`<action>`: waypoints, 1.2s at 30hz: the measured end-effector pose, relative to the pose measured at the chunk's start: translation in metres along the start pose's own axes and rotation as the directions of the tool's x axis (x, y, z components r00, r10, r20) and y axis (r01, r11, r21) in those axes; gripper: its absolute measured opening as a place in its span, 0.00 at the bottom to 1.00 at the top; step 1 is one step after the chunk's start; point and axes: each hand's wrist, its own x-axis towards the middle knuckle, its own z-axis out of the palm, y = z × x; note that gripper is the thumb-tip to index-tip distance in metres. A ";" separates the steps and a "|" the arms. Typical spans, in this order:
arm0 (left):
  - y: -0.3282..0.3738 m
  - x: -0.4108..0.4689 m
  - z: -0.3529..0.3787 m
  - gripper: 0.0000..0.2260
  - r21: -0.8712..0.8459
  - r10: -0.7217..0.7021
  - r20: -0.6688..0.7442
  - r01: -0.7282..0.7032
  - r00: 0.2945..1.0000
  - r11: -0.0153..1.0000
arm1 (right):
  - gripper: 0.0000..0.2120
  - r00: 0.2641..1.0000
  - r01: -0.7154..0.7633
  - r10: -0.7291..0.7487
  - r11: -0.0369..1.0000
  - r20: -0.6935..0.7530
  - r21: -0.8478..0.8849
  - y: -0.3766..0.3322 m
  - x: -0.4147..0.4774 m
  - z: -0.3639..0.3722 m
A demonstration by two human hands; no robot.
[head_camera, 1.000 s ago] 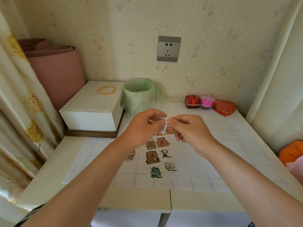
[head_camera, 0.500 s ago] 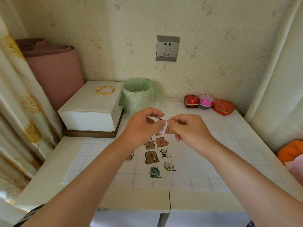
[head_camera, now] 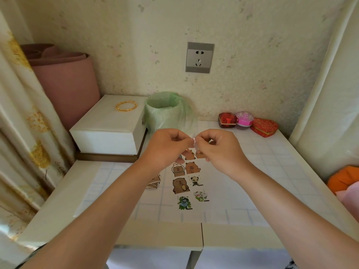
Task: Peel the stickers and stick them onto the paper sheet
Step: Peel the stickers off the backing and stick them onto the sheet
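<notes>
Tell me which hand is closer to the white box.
Left. The left hand hangs just right of the white box; the right hand is farther right, past the left one. Both pinch one small sticker between them.

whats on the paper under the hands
Two columns of cartoon stickers lie on the paper sheet. The topmost pair is partly covered by the left hand and right hand, so anything beyond is hidden.
</notes>
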 end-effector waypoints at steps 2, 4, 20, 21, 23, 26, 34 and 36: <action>0.002 0.001 -0.004 0.03 -0.039 -0.016 -0.005 0.016 1.000 0.999 | 0.09 0.999 -0.034 0.035 0.999 -0.022 0.042 -0.003 0.001 0.003; 0.003 0.001 -0.009 0.03 -0.067 -0.014 -0.016 0.013 1.000 0.998 | 0.08 0.997 -0.077 0.079 0.992 -0.021 0.097 -0.006 0.002 0.005; -0.003 0.010 -0.077 0.03 0.074 0.056 -0.142 -0.046 0.988 0.996 | 0.05 0.986 -0.142 0.155 0.972 -0.059 0.185 -0.028 0.031 0.051; -0.003 0.011 -0.083 0.04 0.064 0.041 -0.158 -0.031 0.987 0.997 | 0.05 0.987 -0.123 0.139 0.977 -0.081 0.176 -0.030 0.039 0.053; -0.006 0.013 -0.096 0.04 0.056 0.014 -0.181 -0.004 0.983 0.998 | 0.06 0.988 -0.070 0.085 0.991 -0.129 0.117 -0.036 0.061 0.062; -0.009 0.015 -0.112 0.05 0.021 -0.021 -0.184 0.025 0.983 0.999 | 0.08 0.979 0.015 -0.026 0.998 -0.200 -0.058 -0.041 0.103 0.071; -0.011 0.018 -0.126 0.04 -0.221 -0.146 -0.132 0.115 0.980 0.968 | 0.04 0.986 0.067 -0.133 0.860 -0.097 -0.505 -0.027 0.177 0.080; -0.011 0.019 -0.124 0.04 -0.256 -0.169 -0.112 0.136 0.979 0.957 | 0.04 0.990 0.067 -0.122 0.855 -0.073 -0.514 -0.025 0.177 0.080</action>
